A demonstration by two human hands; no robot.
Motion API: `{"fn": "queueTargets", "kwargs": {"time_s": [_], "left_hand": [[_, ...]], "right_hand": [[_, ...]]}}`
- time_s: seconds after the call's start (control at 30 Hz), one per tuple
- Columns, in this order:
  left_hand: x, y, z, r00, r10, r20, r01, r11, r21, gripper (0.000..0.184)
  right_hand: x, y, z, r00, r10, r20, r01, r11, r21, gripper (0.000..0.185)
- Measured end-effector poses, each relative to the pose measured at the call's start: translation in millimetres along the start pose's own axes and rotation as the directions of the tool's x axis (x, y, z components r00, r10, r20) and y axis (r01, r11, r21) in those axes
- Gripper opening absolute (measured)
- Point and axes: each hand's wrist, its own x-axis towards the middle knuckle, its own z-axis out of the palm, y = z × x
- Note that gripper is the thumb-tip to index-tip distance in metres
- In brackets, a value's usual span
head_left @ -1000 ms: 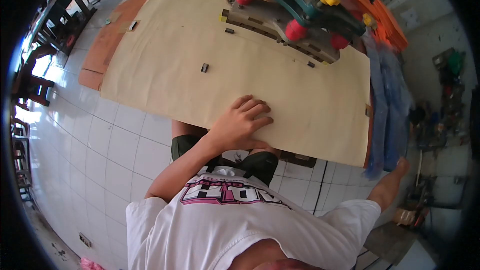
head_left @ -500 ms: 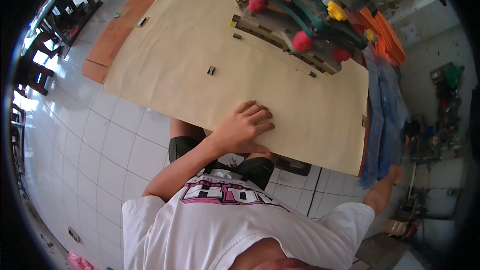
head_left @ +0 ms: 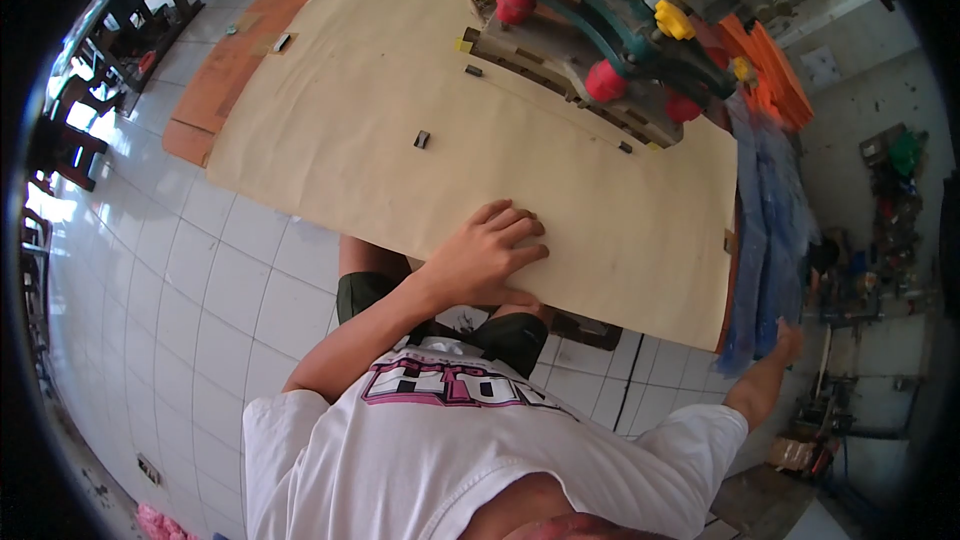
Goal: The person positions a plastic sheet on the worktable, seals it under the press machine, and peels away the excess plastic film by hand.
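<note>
An orange-brown tabletop point(head_left: 185, 137) carries a broad cream sheet point(head_left: 330, 90), which covers most of it and leaves a strip uncovered along the left; a small greenish bit point(head_left: 231, 30) lies on that strip; small dark pieces point(head_left: 423, 140) dot the sheet.

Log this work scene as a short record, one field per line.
Left hand: palm down on the cream sheet, close to its near edge
Right hand: at the near end of the blue plastic; grip unclear
Machine: green frame with red knobs, far side
Mid-sheet: small dark block
Floor: white tiles
</note>
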Motion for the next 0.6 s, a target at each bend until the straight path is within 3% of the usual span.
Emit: {"fn": "queueTargets", "kwargs": {"time_s": [0.07, 0.1, 0.17, 0.27, 0.4, 0.6], "left_hand": [[1, -1, 0, 1.0, 0.008, -0.004, -0.008, 1.0, 0.008, 0.052], [1, -1, 1, 1.0, 0.008, -0.002, -0.008, 1.0, 0.009, 0.052], [1, -1, 2, 1.0, 0.001, 0.005, -0.001, 1.0, 0.009, 0.053], [1, 0, 1, 1.0, -0.004, 0.015, 0.004, 1.0, 0.014, 0.053], [4, -4, -1, 1.0, 0.008, 0.011, -0.008, 1.0, 0.023, 0.054], [3, -1, -1, 0.999, -0.001, 0.039, 0.001, 1.0, 0.025, 0.054]], "right_hand": [[19, -6, 5, 0.914, -0.291, 0.282, 0.282, 0.957, 0.075, 0.073], [21, -8, 8, 0.914, -0.291, 0.284, 0.281, 0.957, 0.075, 0.073], [22, -12, 11, 0.795, -0.459, 0.397, 0.41, 0.888, 0.207, 0.068], [66, 1, 32, 0.725, -0.521, 0.451, 0.409, 0.852, 0.326, 0.061], [15, -12, -18, 0.76, -0.451, 0.467, 0.344, 0.89, 0.3, 0.055], [59, 16, 6, 0.695, -0.579, 0.426, 0.44, 0.811, 0.385, 0.046]]}}
